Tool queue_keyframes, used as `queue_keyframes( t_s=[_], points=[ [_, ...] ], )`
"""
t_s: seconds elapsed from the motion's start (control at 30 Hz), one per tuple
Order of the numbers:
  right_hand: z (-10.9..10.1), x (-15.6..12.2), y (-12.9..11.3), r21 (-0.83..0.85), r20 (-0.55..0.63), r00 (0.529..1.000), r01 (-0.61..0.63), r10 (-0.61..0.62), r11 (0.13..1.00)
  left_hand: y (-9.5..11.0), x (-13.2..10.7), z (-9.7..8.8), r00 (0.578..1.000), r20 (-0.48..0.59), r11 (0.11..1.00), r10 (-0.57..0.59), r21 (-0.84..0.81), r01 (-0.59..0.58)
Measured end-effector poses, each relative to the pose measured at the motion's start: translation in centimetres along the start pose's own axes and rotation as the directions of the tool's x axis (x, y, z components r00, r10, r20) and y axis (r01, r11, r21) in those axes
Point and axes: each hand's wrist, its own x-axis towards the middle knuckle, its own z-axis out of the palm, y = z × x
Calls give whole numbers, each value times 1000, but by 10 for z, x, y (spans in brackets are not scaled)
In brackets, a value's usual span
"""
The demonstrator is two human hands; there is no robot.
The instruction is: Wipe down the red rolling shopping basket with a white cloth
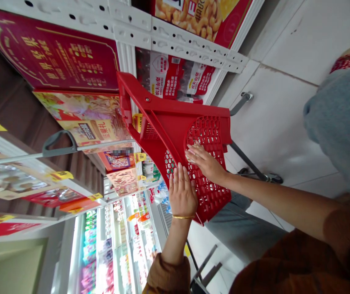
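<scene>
The view lies on its side. A red plastic shopping cart basket [169, 110] with honeycomb-holed walls fills the middle, carried on a grey metal frame [244, 161] with castors. My left hand [183, 192], with a gold bracelet at the wrist, rests with its fingers stretched flat on the basket's edge. On the lattice wall beside it lies my right hand [207, 162]. Its fingers press a pale, crumpled piece, apparently a tissue, against the red plastic. The two hands are apart. Their thumbs are mostly hidden.
Shelves with boxed goods [120, 179] and bottled water packs [165, 75] stand along the basket. A thin metal rod with a grey loop [60, 143] crosses the left. Other people's clothing [337, 118] shows at the right over the white tiled floor [297, 90]. Lit shelves [116, 245] stand farther off.
</scene>
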Motion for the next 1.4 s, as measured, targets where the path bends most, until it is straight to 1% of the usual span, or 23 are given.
queue_keyframes(
  t_s=[0.13, 0.3, 0.43, 0.6, 0.7, 0.8, 0.9, 0.97, 1.03, 1.07, 1.13, 1.17, 1.2, 1.27, 1.33, 1.4],
  points=[
    [-2, -10, -5, 17, 13, 999, 40, -40, 999, -1, -2, 1, 1000, -7, 1000, -9, -4, 8],
    [-3, -25, -16, 25, 15, 995, 95, -96, 995, -3, -1, -1, 1000, 0, 1000, 9, 4, -9],
    [-4, -37, -20, 1, 72, 988, 137, -137, 991, -4, -1, -3, 1000, -7, 1000, 22, 17, -22],
    [-10, -54, -20, 2, 136, 959, 251, -249, 968, -10, 1, -8, 998, -3, 998, 58, 8, -58],
    [-15, -59, -20, 14, 145, 946, 290, -289, 957, -12, 9, -13, 998, -2, 997, 71, 25, -70],
    [-17, -60, -20, 49, 111, 949, 292, -296, 955, -13, 27, -16, 996, -22, 996, 84, 39, -83],
    [-18, -51, -18, 117, 20, 958, 283, -287, 952, -16, 48, -15, 996, -35, 995, 85, 55, -83],
    [-20, -36, -17, 120, -50, 970, 242, -238, 963, -18, 60, -13, 997, -29, 996, 78, 54, -76],
    [-23, -15, -15, 73, -129, 983, 145, -135, 987, -20, 66, -10, 997, -23, 996, 76, 38, -75],
    [-24, -1, -13, 42, -185, 979, 89, -80, 995, -21, 67, -9, 997, -25, 997, 76, 24, -75],
    [-24, 26, -9, 21, -282, 959, -15, 20, 1000, -20, 67, -5, 997, -43, 997, 70, -12, -71],
    [-22, 38, -7, 30, -306, 950, -47, 54, 998, -20, 66, -4, 996, -58, 997, 64, -32, -66],
    [-20, 49, -4, 41, -295, 953, -57, 67, 998, -20, 66, -2, 996, -75, 997, 54, -52, -58],
    [-13, 62, 2, 41, -231, 972, -38, 46, 998, -19, 64, 1, 994, -105, 996, 32, -85, -41],
    [-7, 64, 8, 38, -174, 985, -10, 16, 999, -19, 63, 4, 993, -119, 994, 18, -104, -31],
    [-2, 58, 12, 43, -139, 990, 14, -7, 999, -19, 62, 6, 993, -116, 993, 16, -112, -29]
  ],
)
